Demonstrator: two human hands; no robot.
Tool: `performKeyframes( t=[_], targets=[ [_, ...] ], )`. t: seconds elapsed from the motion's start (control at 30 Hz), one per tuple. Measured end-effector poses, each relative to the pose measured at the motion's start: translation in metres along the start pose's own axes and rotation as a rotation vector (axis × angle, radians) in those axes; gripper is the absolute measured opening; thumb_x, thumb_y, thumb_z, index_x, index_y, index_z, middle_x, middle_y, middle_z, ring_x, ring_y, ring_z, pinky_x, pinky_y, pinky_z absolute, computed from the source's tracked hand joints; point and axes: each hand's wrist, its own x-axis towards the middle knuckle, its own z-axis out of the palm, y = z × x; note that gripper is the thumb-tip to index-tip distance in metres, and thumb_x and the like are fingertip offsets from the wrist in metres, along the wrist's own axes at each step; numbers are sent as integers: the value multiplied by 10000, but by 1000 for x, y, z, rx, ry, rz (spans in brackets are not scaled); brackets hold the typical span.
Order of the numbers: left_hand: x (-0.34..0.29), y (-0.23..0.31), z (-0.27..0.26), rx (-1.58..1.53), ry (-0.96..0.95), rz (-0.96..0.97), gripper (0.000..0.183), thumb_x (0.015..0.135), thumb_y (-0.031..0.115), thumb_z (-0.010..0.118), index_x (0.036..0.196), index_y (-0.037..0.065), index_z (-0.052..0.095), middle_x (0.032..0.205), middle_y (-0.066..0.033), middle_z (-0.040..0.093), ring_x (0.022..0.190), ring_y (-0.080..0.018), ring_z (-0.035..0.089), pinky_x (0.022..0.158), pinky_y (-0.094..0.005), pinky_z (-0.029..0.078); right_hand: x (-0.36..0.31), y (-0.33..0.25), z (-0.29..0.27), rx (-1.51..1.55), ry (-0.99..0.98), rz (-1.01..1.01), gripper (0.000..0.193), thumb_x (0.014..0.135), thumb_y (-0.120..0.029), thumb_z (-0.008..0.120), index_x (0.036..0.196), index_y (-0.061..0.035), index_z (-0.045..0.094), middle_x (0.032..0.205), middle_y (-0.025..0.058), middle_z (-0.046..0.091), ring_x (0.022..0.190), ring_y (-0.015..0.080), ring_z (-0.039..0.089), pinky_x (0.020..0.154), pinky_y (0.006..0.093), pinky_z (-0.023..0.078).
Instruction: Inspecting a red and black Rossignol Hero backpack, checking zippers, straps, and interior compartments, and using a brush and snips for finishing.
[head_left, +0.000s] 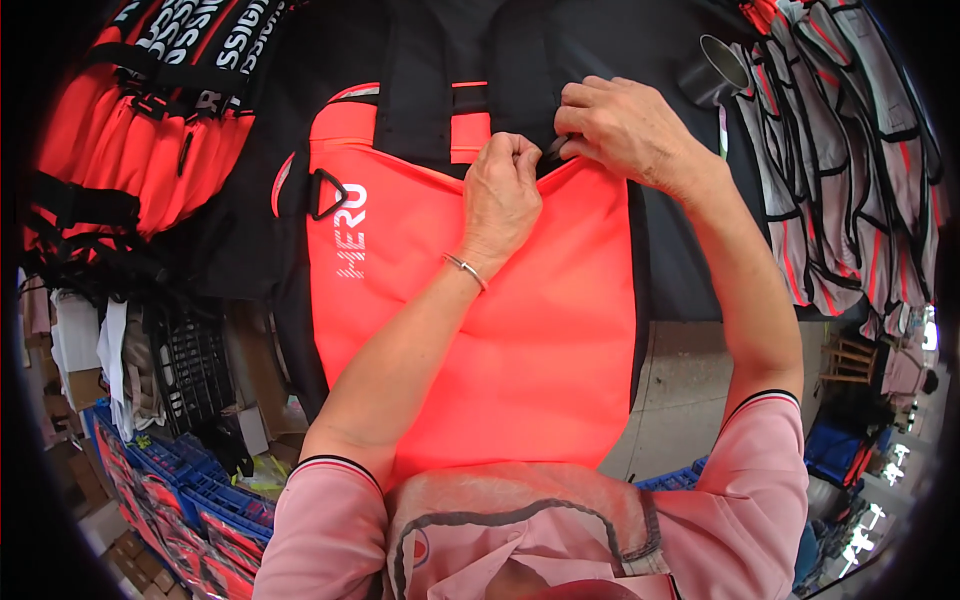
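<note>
A bright orange-red bag with black sides lies across the table edge, its lower part reaching down toward my body. Two wide black straps run up from its top, and a black triangular ring sits at its upper left. My left hand, a bracelet on its wrist, pinches the bag's upper orange edge near the middle. Just to the right, my right hand is closed on the black fabric at the same edge. A small dark grey piece shows between the hands; its kind is unclear.
Folded red bags with black straps are piled at the left. A metal cup lies tilted at the back right, beside grey pieces with black edging. Blue crates stand low at the left. Black cloth covers the table.
</note>
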Motion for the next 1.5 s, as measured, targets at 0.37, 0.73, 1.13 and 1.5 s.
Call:
performKeyframes(
  t=[0.37, 0.73, 1.13, 1.5],
  targets=[
    [0, 1, 3, 24, 2, 25, 107, 942, 64, 578, 900, -29, 543, 776, -143, 623, 659, -254, 616, 621, -358, 488, -3, 4, 3, -8, -30, -43, 214, 817, -274, 705, 806, -67, 650, 887, 20, 604, 904, 207, 620, 748, 346, 525],
    [-47, 31, -19, 123, -235, 396, 131, 857, 86, 667, 891, 25, 556, 865, -130, 572, 971, -324, 590, 898, -437, 458, -3, 29, 7, 520, 196, 510, 453, 778, -424, 770, 1001, -36, 700, 954, 90, 680, 875, 253, 665, 778, 346, 515],
    [-55, 29, -19, 222, -283, 576, 183, 879, 185, 678, 886, 50, 556, 885, -121, 553, 1114, -377, 578, 1053, -506, 408, 63, 50, 51, 930, 272, 911, 543, 767, -257, 795, 1164, 80, 641, 972, 134, 652, 881, 193, 619, 789, 307, 494],
    [102, 63, -101, -729, 146, -275, 425, 999, 369, 557, 1150, -29, 569, 1136, -112, 586, 1010, -141, 580, 825, -297, 519, 0, -77, 2, 1051, 638, 553, 524, 850, 61, 624, 1357, -59, 569, 683, -45, 471, 603, 25, 407, 566, 190, 373]
  ],
)
